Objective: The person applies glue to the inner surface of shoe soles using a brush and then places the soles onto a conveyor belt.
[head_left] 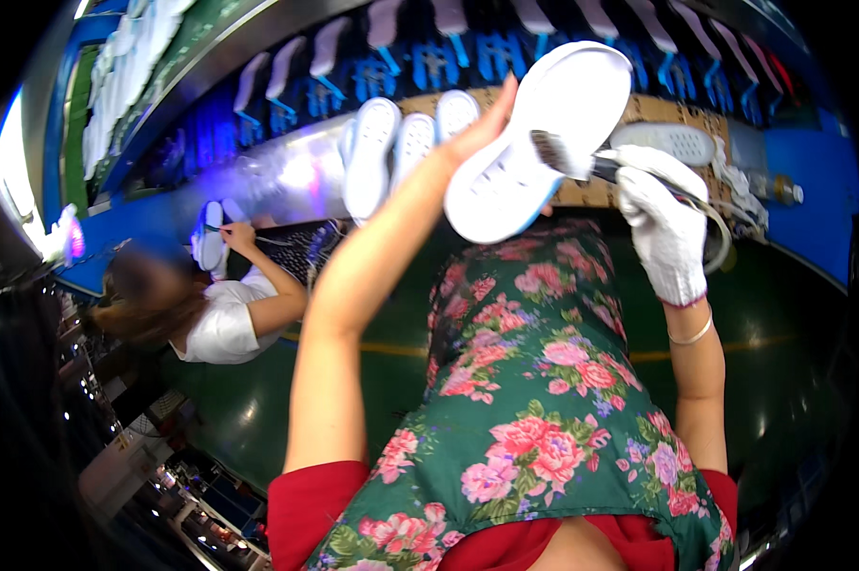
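Note:
A white shoe sole is tilted up in front of me, above the near edge of the workbench. My bare left hand grips it by its left side, thumb showing at the edge and most fingers hidden behind. In a white knit glove, my right hand is closed round the dark handle of a brush. Its bristles lie over the middle of the sole and appear to touch it. A pale tube loops beside the glove and seems to run to the brush.
Several white soles stand left on the bench. A greyish sole lies on cardboard at right, near a white cloth and a clear bottle. Behind, a rack carries mauve soles. A co-worker brushes another sole.

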A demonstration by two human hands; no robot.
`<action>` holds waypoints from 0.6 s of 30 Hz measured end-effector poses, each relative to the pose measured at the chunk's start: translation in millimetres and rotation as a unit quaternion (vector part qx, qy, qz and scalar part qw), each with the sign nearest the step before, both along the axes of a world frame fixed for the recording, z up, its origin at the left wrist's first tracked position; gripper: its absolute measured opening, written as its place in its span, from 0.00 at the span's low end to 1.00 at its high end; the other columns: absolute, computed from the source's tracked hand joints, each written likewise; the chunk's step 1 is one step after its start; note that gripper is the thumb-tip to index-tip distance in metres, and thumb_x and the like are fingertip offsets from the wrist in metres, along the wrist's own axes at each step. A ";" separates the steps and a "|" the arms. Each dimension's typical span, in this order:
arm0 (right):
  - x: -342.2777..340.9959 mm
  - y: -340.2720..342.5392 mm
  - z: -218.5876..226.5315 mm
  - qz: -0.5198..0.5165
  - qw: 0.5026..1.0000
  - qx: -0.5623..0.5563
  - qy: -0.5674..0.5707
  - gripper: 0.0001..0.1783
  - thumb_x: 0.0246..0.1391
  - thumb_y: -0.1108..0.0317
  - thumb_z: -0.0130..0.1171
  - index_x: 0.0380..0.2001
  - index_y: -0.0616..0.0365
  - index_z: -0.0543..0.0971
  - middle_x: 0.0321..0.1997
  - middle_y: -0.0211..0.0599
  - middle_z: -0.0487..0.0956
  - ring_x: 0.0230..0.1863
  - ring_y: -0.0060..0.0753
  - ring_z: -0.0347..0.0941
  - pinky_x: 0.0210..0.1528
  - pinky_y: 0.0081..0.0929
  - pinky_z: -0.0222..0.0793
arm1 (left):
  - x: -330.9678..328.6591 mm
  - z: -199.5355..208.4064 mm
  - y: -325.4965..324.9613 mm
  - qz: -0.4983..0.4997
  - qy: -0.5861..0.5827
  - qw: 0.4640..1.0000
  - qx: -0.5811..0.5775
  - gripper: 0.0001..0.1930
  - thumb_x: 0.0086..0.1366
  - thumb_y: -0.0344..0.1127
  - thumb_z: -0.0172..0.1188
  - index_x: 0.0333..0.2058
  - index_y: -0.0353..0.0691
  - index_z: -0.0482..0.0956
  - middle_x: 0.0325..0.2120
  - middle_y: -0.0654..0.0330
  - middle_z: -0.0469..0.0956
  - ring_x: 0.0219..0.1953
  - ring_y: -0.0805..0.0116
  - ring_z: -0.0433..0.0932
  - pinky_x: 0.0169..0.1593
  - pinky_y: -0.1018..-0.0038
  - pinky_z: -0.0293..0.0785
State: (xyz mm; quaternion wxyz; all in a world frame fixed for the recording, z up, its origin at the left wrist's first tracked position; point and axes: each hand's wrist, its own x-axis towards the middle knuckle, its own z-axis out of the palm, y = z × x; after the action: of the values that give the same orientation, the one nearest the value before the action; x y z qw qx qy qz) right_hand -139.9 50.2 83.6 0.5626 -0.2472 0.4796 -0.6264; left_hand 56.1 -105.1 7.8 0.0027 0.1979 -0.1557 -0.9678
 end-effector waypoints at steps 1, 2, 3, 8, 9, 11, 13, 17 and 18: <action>-0.1 -5.5 -0.3 -0.024 0.998 0.000 0.054 0.13 0.53 0.76 0.65 0.44 0.66 0.84 0.30 0.31 0.82 0.25 0.14 0.72 0.24 0.10 0.62 | 2.7 -20.0 9.1 0.038 0.142 0.984 0.097 0.45 0.63 0.76 0.40 0.65 0.44 0.62 0.44 0.37 0.78 0.38 0.32 0.81 0.38 0.38 0.80; -1.3 -8.0 0.5 -0.056 0.993 0.004 0.107 0.14 0.53 0.76 0.65 0.44 0.66 0.83 0.29 0.31 0.82 0.24 0.14 0.71 0.24 0.11 0.62 | 1.5 -26.3 19.7 0.099 0.114 0.976 0.156 0.40 0.67 0.70 0.41 0.66 0.47 0.61 0.46 0.37 0.78 0.42 0.30 0.80 0.42 0.33 0.78; -3.1 -11.4 3.4 -0.043 0.985 0.004 0.167 0.13 0.54 0.76 0.65 0.44 0.66 0.84 0.30 0.30 0.82 0.25 0.14 0.71 0.24 0.11 0.63 | -4.5 -30.8 31.5 0.161 0.133 0.961 0.183 0.35 0.70 0.63 0.41 0.66 0.45 0.61 0.48 0.38 0.77 0.45 0.29 0.79 0.45 0.31 0.75; -7.8 -29.1 8.1 0.037 0.918 -0.075 0.389 0.09 0.49 0.79 0.67 0.36 0.64 0.85 0.33 0.35 0.84 0.34 0.24 0.77 0.38 0.22 0.71 | -21.7 -26.9 64.5 0.275 0.082 0.956 -0.056 0.26 0.75 0.47 0.42 0.64 0.36 0.62 0.60 0.49 0.70 0.61 0.52 0.71 0.67 0.55 0.63; -7.4 -30.4 8.0 0.055 0.910 -0.090 0.401 0.09 0.48 0.78 0.67 0.36 0.64 0.85 0.34 0.36 0.84 0.35 0.26 0.78 0.39 0.23 0.72 | -19.8 -26.6 65.8 0.257 0.121 0.958 -0.038 0.25 0.75 0.46 0.43 0.63 0.38 0.64 0.63 0.53 0.67 0.65 0.56 0.65 0.70 0.54 0.56; -6.8 -32.1 5.9 0.090 0.890 -0.122 0.431 0.09 0.46 0.76 0.68 0.34 0.63 0.85 0.34 0.39 0.84 0.36 0.32 0.80 0.42 0.28 0.73 | -7.3 -36.3 68.7 0.207 0.001 0.977 -0.057 0.26 0.74 0.47 0.46 0.63 0.36 0.64 0.57 0.45 0.72 0.57 0.49 0.73 0.61 0.49 0.70; -4.5 -31.5 9.1 0.117 0.872 -0.148 0.451 0.08 0.46 0.76 0.68 0.33 0.60 0.86 0.35 0.39 0.85 0.38 0.34 0.81 0.44 0.28 0.74 | 4.0 -27.5 66.2 0.198 -0.020 0.974 -0.108 0.26 0.73 0.47 0.47 0.62 0.36 0.63 0.49 0.38 0.75 0.42 0.43 0.81 0.45 0.49 0.84; 2.1 -19.9 20.6 0.100 0.880 -0.153 0.438 0.07 0.47 0.77 0.68 0.33 0.62 0.85 0.35 0.41 0.85 0.38 0.35 0.82 0.43 0.29 0.75 | 1.9 5.5 69.1 0.314 0.175 0.922 0.147 0.29 0.74 0.54 0.42 0.65 0.40 0.61 0.55 0.33 0.69 0.45 0.31 0.78 0.45 0.44 0.81; 5.7 -16.1 24.2 0.090 0.888 -0.149 0.426 0.07 0.48 0.78 0.67 0.34 0.63 0.85 0.35 0.41 0.85 0.37 0.35 0.81 0.42 0.28 0.75 | 0.4 -0.1 72.2 0.303 0.276 0.908 0.086 0.36 0.71 0.64 0.41 0.66 0.42 0.60 0.58 0.40 0.68 0.48 0.36 0.76 0.54 0.39 0.72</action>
State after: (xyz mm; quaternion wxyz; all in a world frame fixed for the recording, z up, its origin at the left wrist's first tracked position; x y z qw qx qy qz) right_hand -134.2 34.1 107.8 0.3149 -0.6134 0.5494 -0.4720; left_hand 56.4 -32.8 7.8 0.3214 -0.0396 0.0025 -0.9461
